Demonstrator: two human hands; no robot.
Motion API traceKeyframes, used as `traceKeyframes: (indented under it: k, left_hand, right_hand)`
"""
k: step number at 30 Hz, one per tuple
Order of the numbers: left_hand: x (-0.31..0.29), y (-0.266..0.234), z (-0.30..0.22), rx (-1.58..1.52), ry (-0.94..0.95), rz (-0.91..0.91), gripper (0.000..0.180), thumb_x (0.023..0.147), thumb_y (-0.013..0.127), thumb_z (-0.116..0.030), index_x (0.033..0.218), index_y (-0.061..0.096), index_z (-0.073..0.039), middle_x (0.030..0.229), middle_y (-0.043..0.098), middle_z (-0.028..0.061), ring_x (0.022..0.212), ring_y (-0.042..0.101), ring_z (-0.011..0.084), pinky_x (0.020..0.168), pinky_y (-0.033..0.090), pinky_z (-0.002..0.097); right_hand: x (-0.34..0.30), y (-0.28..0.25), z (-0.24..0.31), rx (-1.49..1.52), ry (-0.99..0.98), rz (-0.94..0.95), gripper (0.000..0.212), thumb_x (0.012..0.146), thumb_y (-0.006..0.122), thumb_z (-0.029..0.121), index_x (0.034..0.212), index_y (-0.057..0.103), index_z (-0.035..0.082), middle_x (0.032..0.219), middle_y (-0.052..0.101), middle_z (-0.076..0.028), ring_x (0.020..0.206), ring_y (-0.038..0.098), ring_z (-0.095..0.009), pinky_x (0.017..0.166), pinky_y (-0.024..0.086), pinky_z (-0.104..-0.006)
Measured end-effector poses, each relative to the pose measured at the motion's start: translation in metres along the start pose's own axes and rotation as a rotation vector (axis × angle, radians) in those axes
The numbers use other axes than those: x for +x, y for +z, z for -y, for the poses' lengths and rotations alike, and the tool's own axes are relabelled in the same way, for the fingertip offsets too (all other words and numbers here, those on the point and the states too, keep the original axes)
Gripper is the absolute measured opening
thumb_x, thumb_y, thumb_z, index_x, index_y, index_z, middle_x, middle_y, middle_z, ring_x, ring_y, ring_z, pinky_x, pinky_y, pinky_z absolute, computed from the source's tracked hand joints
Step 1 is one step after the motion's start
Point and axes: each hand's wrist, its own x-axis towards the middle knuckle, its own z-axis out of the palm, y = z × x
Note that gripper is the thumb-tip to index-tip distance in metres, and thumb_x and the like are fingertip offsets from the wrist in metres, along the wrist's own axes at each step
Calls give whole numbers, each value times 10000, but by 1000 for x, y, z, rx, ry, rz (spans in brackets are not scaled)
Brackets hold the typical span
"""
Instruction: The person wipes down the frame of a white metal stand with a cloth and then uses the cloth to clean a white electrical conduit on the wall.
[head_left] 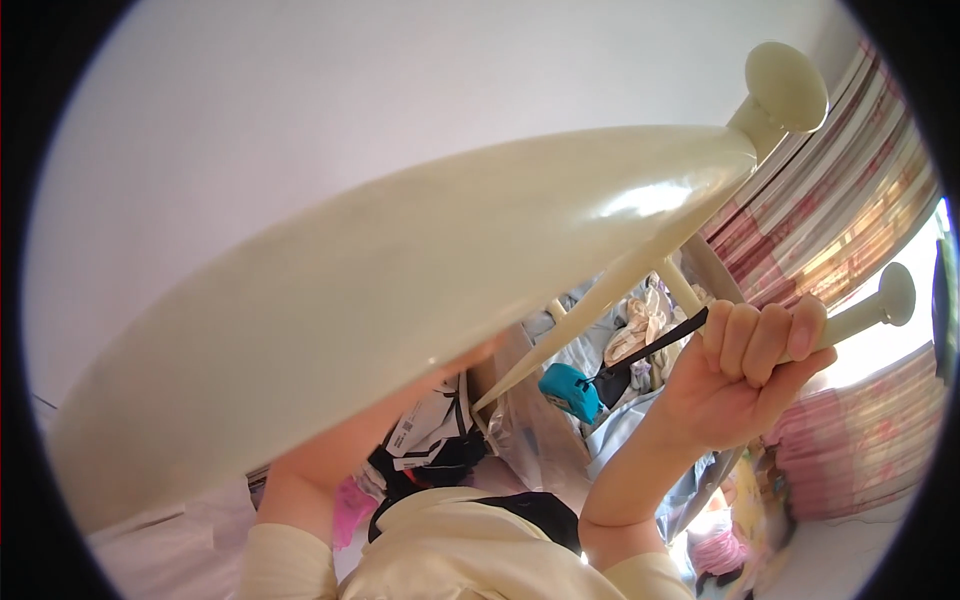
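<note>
A large glossy cream bar (pixel 400 260), very close to the camera, slants across the view up to a round knob (pixel 787 87) at the upper right. It looks like part of a clothes rack, though I cannot make out the whole. A thinner cream rail (pixel 580 318) runs beneath it. My right hand (pixel 760 350) is closed around a cream peg ending in a round disc (pixel 897 294). A black strap (pixel 655 340) runs from that hand toward a small teal pouch (pixel 570 390). Behind the large bar goes my left forearm (pixel 345 440); its fingers are hidden.
Piled clothes and fabric (pixel 640 325) lie beyond the rail, with clear plastic sheeting (pixel 530 440) nearby. Black items with white tags (pixel 430 430) are by my left arm. Pink striped curtains (pixel 850 440) hang at a bright window on the right. A pale wall (pixel 300 90) fills the far left.
</note>
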Motion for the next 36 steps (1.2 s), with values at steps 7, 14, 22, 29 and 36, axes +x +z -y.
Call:
traceKeyframes:
  k: [7, 14, 22, 29, 36]
  left_hand:
    - [23, -10, 37, 291, 309, -60, 396, 725, 619, -114, 1116, 686, -111, 850, 524, -22, 757, 523, 136, 732, 385, 278]
    - [1, 17, 4, 105, -40, -110, 381, 745, 575, -27, 1110, 676, -66, 885, 583, 11, 774, 542, 170, 731, 384, 293]
    - [-7, 21, -28, -181, -247, -199, 446, 710, 510, 92, 1109, 655, -45, 903, 604, 71, 788, 550, 256, 746, 410, 353]
    - [-16, 20, -70, -357, -610, -65, 327, 785, 490, 91, 1056, 639, -15, 920, 603, 120, 811, 559, 280, 748, 442, 338]
    - [-5, 3, -63, -508, -650, -23, 366, 790, 504, 80, 1118, 630, -21, 906, 598, 100, 805, 561, 268, 746, 446, 336]
  right_hand:
    - [0, -4, -1, -39, -3, 5, 336, 1021, 309, 413, 844, 361, 132, 515, 281, 74, 421, 194, -48, 434, 188, -232]
    - [2, -8, 3, -75, 13, 21, 327, 1011, 323, 429, 867, 395, 144, 507, 310, 61, 409, 210, -50, 429, 201, -232]
    - [2, -6, 0, -34, 4, 14, 325, 1007, 334, 432, 870, 398, 144, 515, 315, 60, 422, 222, -49, 435, 207, -231]
    - [-2, -4, 2, 20, -18, -12, 312, 1020, 345, 386, 842, 367, 130, 525, 287, 64, 439, 197, -47, 443, 189, -232]
    - [-1, -1, -1, 47, -20, -28, 316, 1022, 344, 377, 829, 359, 127, 525, 285, 66, 439, 196, -47, 445, 186, -228]
